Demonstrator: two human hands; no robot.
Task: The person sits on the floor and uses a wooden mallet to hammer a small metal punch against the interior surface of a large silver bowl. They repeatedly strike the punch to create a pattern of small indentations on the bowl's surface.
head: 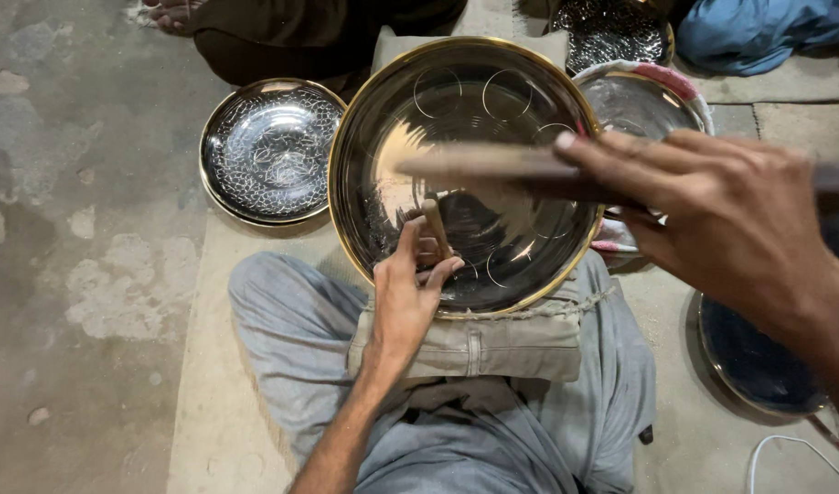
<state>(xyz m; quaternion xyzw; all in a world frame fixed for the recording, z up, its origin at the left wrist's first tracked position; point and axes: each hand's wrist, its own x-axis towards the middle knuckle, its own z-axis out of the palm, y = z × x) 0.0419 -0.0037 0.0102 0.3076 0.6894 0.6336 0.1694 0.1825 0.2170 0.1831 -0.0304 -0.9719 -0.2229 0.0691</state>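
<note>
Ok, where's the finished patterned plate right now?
The patterned plate lies on the floor at upper left, touching the big gold-rimmed plate's left edge, beyond the left hand.

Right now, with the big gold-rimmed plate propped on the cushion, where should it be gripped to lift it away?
Take the gold-rimmed plate by its bare far rim, coming from the top. It leans tilted on the cushion, so that edge stands free. The lower edge is taken up by the left hand with its punch, and the right hand swings a wooden stick across the middle.
</note>
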